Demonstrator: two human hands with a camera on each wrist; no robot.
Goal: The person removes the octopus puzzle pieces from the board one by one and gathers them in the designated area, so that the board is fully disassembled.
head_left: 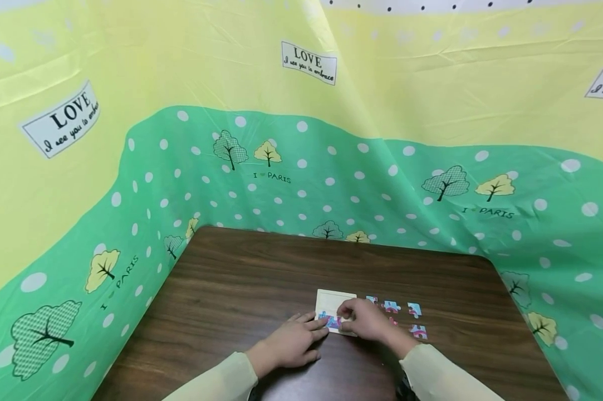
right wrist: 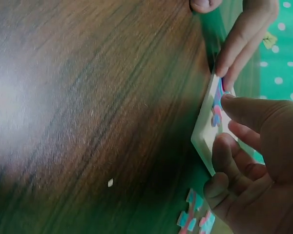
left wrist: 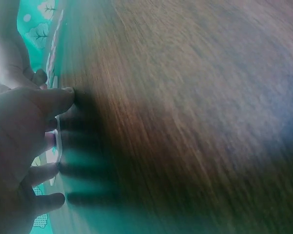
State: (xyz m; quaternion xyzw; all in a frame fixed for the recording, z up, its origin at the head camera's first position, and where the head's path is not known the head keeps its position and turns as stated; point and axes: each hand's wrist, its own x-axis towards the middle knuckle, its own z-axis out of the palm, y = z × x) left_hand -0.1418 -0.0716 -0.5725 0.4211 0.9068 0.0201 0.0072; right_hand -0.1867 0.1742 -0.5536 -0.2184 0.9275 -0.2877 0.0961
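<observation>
A shallow light wooden puzzle tray (head_left: pixel 335 297) lies on the table, its near part filled with joined blue, purple and pink puzzle pieces (head_left: pixel 327 319). The left hand (head_left: pixel 293 340) rests at the tray's near left corner, fingers spread and fingertips on its edge. Over the tray's right side is the right hand (head_left: pixel 366 320), with bent fingers and its thumb tip (right wrist: pixel 228 97) at the colored pieces. I cannot tell whether a piece is pinched there. The right hand covers part of the tray.
Loose puzzle pieces lie right of the tray, among them a blue one (head_left: pixel 392 307), one farther right (head_left: pixel 414 309) and one nearer (head_left: pixel 418 332). A tiny pale chip (right wrist: pixel 110 183) is on the brown table (head_left: pixel 231 278). A patterned curtain (head_left: pixel 351 184) hangs around the table.
</observation>
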